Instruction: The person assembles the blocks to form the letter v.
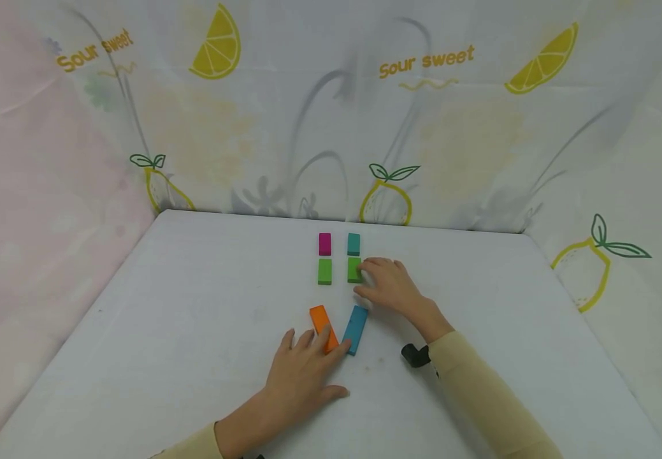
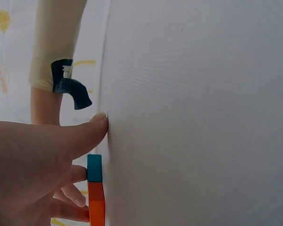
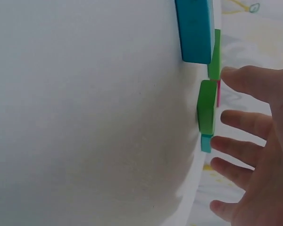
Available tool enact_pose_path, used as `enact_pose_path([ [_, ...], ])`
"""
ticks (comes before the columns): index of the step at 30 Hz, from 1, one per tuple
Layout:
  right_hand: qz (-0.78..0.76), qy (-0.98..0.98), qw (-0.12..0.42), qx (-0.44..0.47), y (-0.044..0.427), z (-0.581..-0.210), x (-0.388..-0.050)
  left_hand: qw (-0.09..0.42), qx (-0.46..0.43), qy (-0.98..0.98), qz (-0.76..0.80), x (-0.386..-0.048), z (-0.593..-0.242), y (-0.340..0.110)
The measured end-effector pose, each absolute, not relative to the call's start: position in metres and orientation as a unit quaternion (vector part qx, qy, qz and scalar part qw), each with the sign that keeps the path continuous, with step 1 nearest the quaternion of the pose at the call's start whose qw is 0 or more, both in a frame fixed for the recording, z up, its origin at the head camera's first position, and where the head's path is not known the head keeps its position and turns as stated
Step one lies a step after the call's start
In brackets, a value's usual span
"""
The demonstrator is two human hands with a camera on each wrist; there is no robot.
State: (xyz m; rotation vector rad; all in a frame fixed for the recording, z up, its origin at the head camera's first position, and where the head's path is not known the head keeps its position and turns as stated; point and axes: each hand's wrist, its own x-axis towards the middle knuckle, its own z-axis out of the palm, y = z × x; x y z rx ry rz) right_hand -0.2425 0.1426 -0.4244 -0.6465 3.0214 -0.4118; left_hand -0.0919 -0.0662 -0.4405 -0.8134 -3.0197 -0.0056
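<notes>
— Both hands are seen low over the white tabletop (image 1: 193, 331); is anything gripped?

— Nothing is gripped. The left hand (image 1: 302, 376) is spread, back upward, at the near end of the blue block (image 1: 356, 328); its index fingertip is laid against that block, and another finger is laid on the orange block (image 1: 318, 315) just left of it. Its thumb is stretched rightward, nearer the person than the blue block.

— And the right hand (image 1: 390, 284)?

— It is held beyond the blue block and to its right, fingers parted and slightly bent, beside the right green block (image 1: 354, 270). Whether contact is made cannot be told. A dark wrist piece (image 1: 415, 355) is worn below the cuff.

— What room is found?

— Between the orange and blue blocks a V is formed, narrowed at the near ends. Beyond the blue block, the right green block is paired across a gap with the left green block (image 1: 325, 271); farther on, the magenta block (image 1: 325, 244) and teal block (image 1: 353, 244) are set near the far edge, backed by lemon-print cloth (image 1: 308, 115). Broad white surface is seen left and right of the blue block, bounded by slanting side edges.
</notes>
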Motion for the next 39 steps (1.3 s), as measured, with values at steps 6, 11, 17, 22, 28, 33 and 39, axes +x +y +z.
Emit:
enact_pose_path([
  [6, -0.137, 0.968, 0.037, -0.208, 0.139, -0.425, -0.254, -0.016, -0.250, -0.967, -0.035, -0.090, -0.439, -0.065],
  [11, -0.138, 0.965, 0.041, -0.221, 0.136, -0.427, -0.261, -0.035, -0.245, -0.967, -0.067, -0.089, -0.439, -0.065],
  [17, -0.136, 0.962, 0.036, -0.235, 0.135, -0.428, -0.265, -0.037, -0.244, -0.967, -0.066, -0.089, -0.439, -0.065],
  [22, -0.145, 0.959, 0.029, -0.241, 0.136, -0.430, -0.268, -0.037, -0.245, -0.967, -0.065, -0.090, -0.440, -0.065],
  [28, -0.166, 0.955, 0.031, -0.242, 0.138, -0.432, -0.272, -0.035, -0.242, -0.967, -0.067, -0.090, -0.440, -0.065],
  [33, -0.167, 0.954, 0.025, -0.246, 0.138, -0.435, -0.276, -0.039, -0.241, -0.967, -0.071, -0.090, -0.440, -0.066],
  [39, -0.175, 0.953, 0.029, -0.245, 0.138, -0.434, -0.275, -0.045, -0.244, -0.966, -0.075, -0.090, -0.441, -0.066],
])
